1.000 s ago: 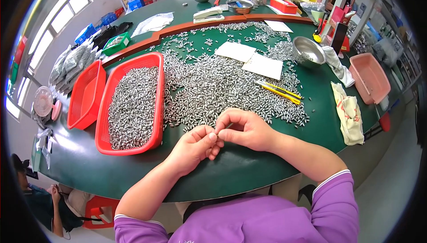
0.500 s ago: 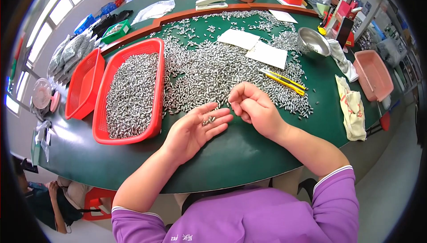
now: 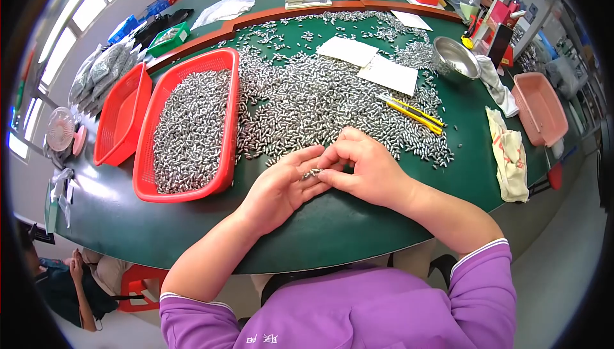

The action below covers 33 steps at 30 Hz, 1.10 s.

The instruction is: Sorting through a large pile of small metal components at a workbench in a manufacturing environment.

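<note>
My left hand (image 3: pixel 275 190) is held palm up above the near part of the table, its fingers stretched out. A few small silvery, capsule-shaped metal pieces (image 3: pixel 311 174) lie on it. Over that palm, my right hand (image 3: pixel 372 171) has its thumb and forefinger bent together at the pieces; whatever is between the fingertips is hidden. Just beyond both hands spreads a wide layer of the same metal pieces (image 3: pixel 300 106). To the left, a red plastic basket (image 3: pixel 234 119) is heaped with more of them.
An empty red basket (image 3: pixel 121 122) stands farther left. White papers (image 3: pixel 389 74), a yellow utility knife (image 3: pixel 416 117) and a metal bowl (image 3: pixel 455 58) lie around the layer's right side. A cloth glove (image 3: pixel 507 157) and a pink basket (image 3: pixel 540 109) are at right. A brown wooden rim (image 3: pixel 275 18) bounds the back.
My right hand has come left and down onto my left palm, its fingertips now at the pieces there. My left hand stays nearly in place. The view has shifted slightly.
</note>
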### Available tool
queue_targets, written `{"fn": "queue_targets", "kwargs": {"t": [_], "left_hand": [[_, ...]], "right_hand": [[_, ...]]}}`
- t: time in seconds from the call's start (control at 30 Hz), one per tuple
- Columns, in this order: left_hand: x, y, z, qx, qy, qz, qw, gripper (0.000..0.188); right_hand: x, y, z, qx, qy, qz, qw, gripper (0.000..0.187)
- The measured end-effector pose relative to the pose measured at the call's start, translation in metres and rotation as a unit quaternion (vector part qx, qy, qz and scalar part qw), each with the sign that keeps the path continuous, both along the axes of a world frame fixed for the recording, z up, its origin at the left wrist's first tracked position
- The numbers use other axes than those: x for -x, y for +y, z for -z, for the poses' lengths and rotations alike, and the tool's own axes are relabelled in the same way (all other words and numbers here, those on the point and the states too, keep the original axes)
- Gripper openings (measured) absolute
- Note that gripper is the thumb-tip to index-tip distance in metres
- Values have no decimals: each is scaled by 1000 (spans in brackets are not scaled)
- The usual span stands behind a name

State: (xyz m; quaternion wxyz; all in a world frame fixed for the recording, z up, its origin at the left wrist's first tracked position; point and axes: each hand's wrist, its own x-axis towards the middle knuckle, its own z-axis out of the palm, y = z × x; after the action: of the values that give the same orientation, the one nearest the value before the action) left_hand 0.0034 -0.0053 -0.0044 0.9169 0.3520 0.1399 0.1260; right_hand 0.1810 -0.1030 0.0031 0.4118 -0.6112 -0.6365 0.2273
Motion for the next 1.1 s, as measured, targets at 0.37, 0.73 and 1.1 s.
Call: {"fn": "queue_targets", "kwargs": {"t": [0.37,0.73,1.1], "left_hand": [[4,3,5,-77,57,1,995,16],[3,1,2,-61,61,-2,996,12],[4,1,2,-107,84,10,991,14]], "right_hand": [[-3,2,0,-15,130,-46,990,10],[-5,6,4,66,351,-96,929,14],[-5,5,7,49,303,-114,945,14]]}}
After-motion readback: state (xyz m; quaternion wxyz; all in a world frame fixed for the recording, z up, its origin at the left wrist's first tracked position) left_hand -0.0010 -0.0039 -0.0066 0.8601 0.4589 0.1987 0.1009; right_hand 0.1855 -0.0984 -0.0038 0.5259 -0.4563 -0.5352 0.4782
